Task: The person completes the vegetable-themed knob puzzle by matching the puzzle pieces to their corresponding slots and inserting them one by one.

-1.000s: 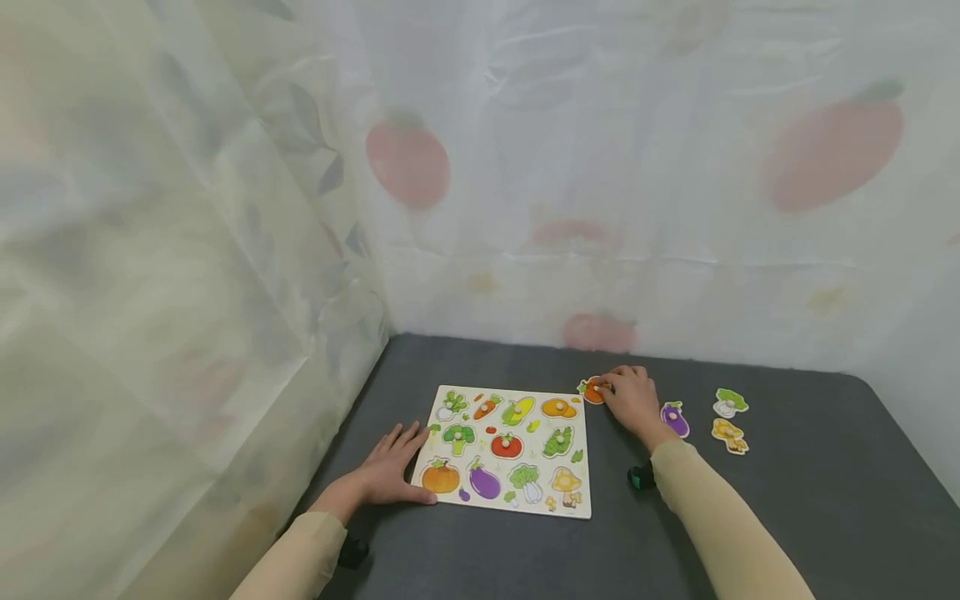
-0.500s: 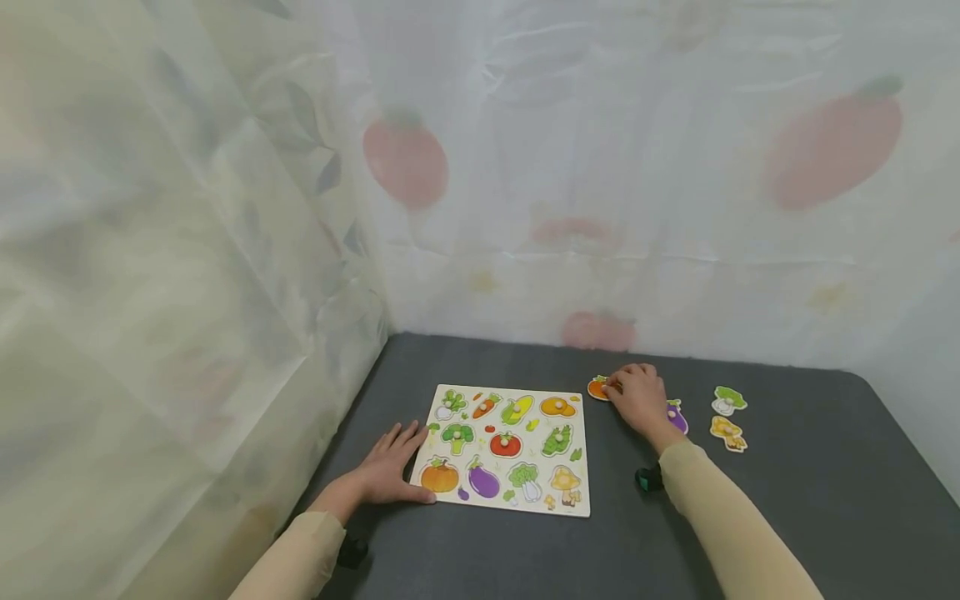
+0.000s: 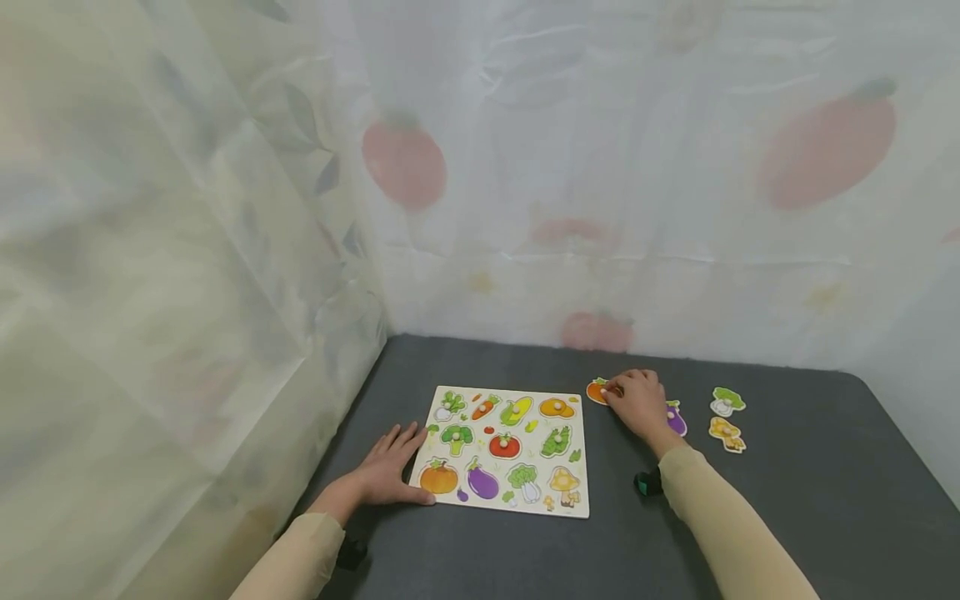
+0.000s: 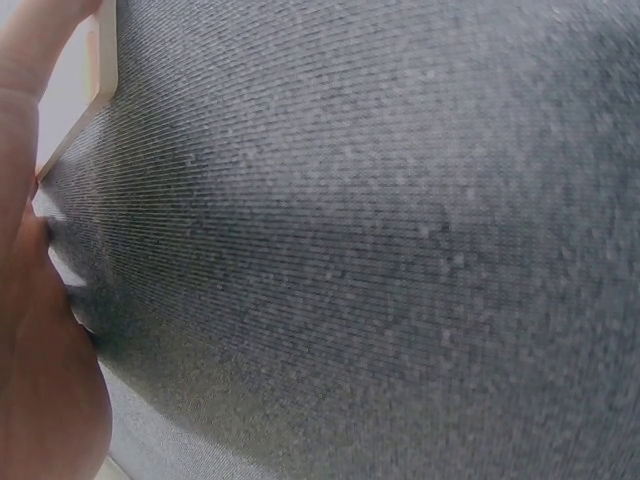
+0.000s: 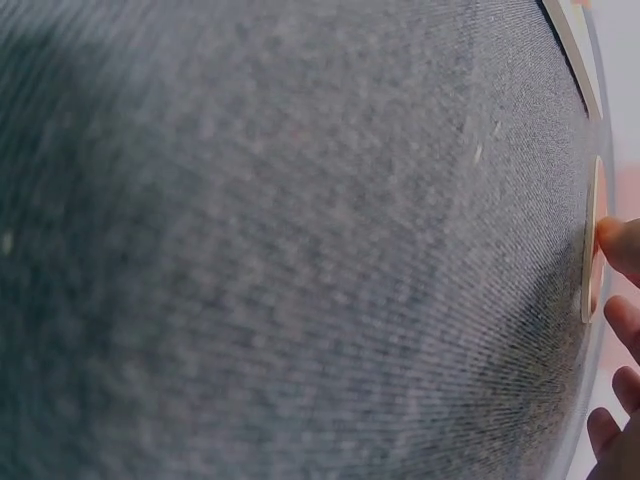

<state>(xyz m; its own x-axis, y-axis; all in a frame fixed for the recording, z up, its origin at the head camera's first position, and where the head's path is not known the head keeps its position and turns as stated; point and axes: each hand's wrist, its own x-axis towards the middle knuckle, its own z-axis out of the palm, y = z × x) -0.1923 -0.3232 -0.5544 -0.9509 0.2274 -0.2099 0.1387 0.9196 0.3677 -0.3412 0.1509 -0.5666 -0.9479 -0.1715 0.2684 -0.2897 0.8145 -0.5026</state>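
A pale puzzle board (image 3: 491, 510) with printed vegetables lies on the dark table. My left hand (image 3: 387, 473) rests at its left edge with spread fingers, the thumb at the near left corner. In the left wrist view, the thumb (image 4: 40, 50) lies over the board's edge (image 4: 108, 60). Beyond the board's far right corner, my right hand (image 3: 637, 402) pinches an orange pumpkin puzzle piece (image 3: 597, 392), partly hidden by the fingers. Seen edge-on in the right wrist view, the pumpkin piece (image 5: 591, 250) is low over or on the table; cannot tell which.
Beside the right hand lies a purple eggplant piece (image 3: 677, 419), partly covered. Farther right are a green-and-white bok choy piece (image 3: 727, 402) and a yellow mushroom piece (image 3: 727, 434). Curtains (image 3: 600, 208) with printed fruit hang behind and left of the table (image 3: 825, 483).
The right hand has shifted slightly right with the pumpkin piece, covering more of the eggplant piece, then stayed almost still. The left hand and board keep their place.
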